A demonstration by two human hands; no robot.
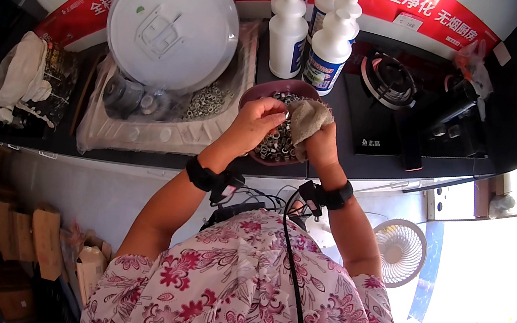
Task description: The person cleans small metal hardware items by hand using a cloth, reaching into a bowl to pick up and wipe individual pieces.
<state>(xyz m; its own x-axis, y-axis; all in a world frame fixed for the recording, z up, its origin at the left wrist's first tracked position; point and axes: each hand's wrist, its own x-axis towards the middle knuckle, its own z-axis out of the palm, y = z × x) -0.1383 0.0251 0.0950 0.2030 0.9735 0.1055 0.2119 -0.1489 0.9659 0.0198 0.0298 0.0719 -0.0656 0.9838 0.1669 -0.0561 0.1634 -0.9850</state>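
A maroon plastic bowl [247, 97] full of small ring-like metal pieces [272, 145] stands at the counter's front edge. Over its left side, the thumb and fingertips of my left hand [259, 122] are pinched on a small shiny metal piece [286, 116], whose exact shape is too small to tell. My right hand [323, 146] grips a beige, rough-looking cloth [305, 123] above the bowl's right side. The cloth bunches up against the left fingertips and covers part of the bowl.
Left of the bowl, a plastic-wrapped sink [141, 136] holds more metal rings [207, 102] under a large round white lid [186, 62]. Several white bottles [286, 44] stand behind the bowl. A black gas stove [374, 112] is at right, white gloves [21, 73] at far left, a fan [398, 253] below.
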